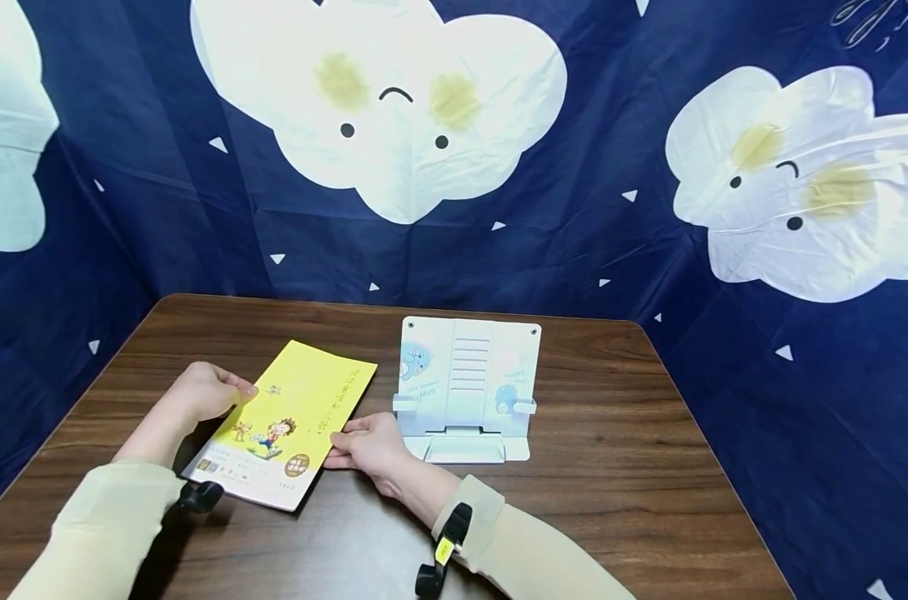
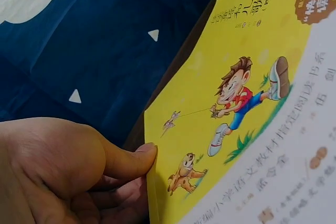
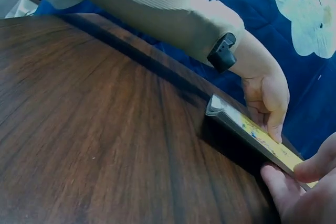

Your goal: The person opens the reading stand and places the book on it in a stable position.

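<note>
Both hands hold a yellow book (image 1: 303,392) by its two long sides, left of the table's middle. A cartoon of a running child and a dog decorates its cover, with a white band along the near end. My left hand (image 1: 212,390) pinches the left edge, thumb on the cover, as the left wrist view shows its thumb (image 2: 137,161) up close. At the opposite edge my right hand (image 1: 374,450) grips with thumb above and fingers underneath. In the right wrist view the book (image 3: 247,127) appears slightly raised at the side of the right hand (image 3: 315,187).
A white folding book stand (image 1: 469,383) with blue cartoon prints stands right of the book, close beyond the right hand. The brown wooden table (image 1: 611,500) meets a dark blue cloud-patterned curtain (image 1: 574,242) at its back and sides. Each forearm wears a black wrist camera.
</note>
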Demonstrator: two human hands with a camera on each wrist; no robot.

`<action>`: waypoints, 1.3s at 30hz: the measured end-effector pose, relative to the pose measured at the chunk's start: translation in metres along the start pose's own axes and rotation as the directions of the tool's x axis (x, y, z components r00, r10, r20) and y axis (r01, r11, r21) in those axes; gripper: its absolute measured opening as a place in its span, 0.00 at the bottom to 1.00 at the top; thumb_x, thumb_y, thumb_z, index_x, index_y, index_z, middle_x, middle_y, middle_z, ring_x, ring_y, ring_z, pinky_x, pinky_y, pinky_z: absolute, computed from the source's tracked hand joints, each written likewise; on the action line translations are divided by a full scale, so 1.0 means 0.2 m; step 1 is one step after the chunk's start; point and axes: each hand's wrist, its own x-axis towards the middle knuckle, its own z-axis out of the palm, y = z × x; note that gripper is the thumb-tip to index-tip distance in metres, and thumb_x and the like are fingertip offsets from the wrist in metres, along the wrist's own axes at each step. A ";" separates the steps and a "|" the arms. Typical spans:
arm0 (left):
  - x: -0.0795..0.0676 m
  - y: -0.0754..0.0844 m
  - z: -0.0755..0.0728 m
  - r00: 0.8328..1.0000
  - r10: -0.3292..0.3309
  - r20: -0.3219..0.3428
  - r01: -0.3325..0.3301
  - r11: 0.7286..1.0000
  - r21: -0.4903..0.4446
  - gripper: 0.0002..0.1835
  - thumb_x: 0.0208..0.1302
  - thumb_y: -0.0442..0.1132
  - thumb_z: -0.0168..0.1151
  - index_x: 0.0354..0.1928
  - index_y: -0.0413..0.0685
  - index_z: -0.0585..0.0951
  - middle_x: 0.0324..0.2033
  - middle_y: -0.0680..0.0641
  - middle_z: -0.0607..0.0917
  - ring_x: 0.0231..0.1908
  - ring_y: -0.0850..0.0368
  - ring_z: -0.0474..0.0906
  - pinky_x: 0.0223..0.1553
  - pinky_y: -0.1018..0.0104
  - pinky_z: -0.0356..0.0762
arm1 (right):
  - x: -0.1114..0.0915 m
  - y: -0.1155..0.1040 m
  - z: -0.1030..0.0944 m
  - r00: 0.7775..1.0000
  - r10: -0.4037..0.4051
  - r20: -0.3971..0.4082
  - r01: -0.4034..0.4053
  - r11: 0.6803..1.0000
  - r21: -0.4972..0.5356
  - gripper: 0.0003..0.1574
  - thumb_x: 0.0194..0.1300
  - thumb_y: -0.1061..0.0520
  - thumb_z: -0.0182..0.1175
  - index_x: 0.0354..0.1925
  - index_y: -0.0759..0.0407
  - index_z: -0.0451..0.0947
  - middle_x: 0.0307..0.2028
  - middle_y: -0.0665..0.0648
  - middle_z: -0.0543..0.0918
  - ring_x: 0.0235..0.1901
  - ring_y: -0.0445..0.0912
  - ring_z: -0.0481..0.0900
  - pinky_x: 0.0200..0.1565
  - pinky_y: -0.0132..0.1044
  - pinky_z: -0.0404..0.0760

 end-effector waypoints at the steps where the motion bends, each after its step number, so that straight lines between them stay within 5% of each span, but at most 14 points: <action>1: 0.00 -0.01 0.00 1.000 0.005 0.009 -0.004 1.000 -0.009 0.12 0.72 0.37 0.65 0.44 0.31 0.87 0.37 0.37 0.86 0.42 0.41 0.79 0.48 0.46 0.74 | 0.00 0.01 0.00 1.000 -0.004 -0.004 0.004 1.000 0.003 0.07 0.70 0.76 0.62 0.46 0.78 0.77 0.35 0.68 0.88 0.34 0.57 0.91 0.40 0.44 0.90; 8: -0.01 -0.05 -0.02 0.998 0.046 0.053 -0.045 0.999 -0.024 0.13 0.74 0.36 0.64 0.48 0.29 0.86 0.37 0.39 0.86 0.43 0.42 0.79 0.43 0.54 0.74 | -0.01 0.04 0.03 0.998 -0.051 -0.028 0.051 0.999 -0.007 0.05 0.68 0.77 0.62 0.42 0.76 0.80 0.35 0.67 0.89 0.38 0.58 0.91 0.41 0.43 0.90; 14: -0.03 -0.07 -0.05 0.994 0.077 0.076 -0.072 0.995 -0.068 0.16 0.76 0.37 0.64 0.52 0.26 0.83 0.39 0.40 0.87 0.45 0.41 0.79 0.47 0.50 0.81 | -0.02 0.02 0.03 0.996 -0.086 -0.021 0.086 0.996 0.020 0.08 0.65 0.79 0.64 0.42 0.75 0.81 0.33 0.67 0.89 0.36 0.57 0.91 0.40 0.43 0.90; 23: -0.08 -0.06 -0.09 0.984 0.166 0.068 -0.150 0.968 -0.200 0.22 0.79 0.36 0.60 0.59 0.18 0.76 0.38 0.44 0.88 0.38 0.55 0.85 0.40 0.63 0.87 | -0.03 -0.07 0.04 0.989 -0.142 0.043 0.140 0.989 0.041 0.09 0.64 0.81 0.63 0.40 0.73 0.82 0.33 0.69 0.87 0.31 0.50 0.89 0.38 0.44 0.90; 39: -0.14 0.11 -0.15 0.964 0.254 -0.077 -0.265 0.918 -0.294 0.24 0.80 0.39 0.60 0.62 0.20 0.75 0.42 0.45 0.89 0.37 0.65 0.85 0.40 0.67 0.87 | -0.07 -0.34 -0.05 0.959 -0.256 0.117 0.267 0.960 -0.083 0.11 0.65 0.79 0.65 0.45 0.75 0.85 0.35 0.67 0.89 0.32 0.46 0.89 0.42 0.47 0.90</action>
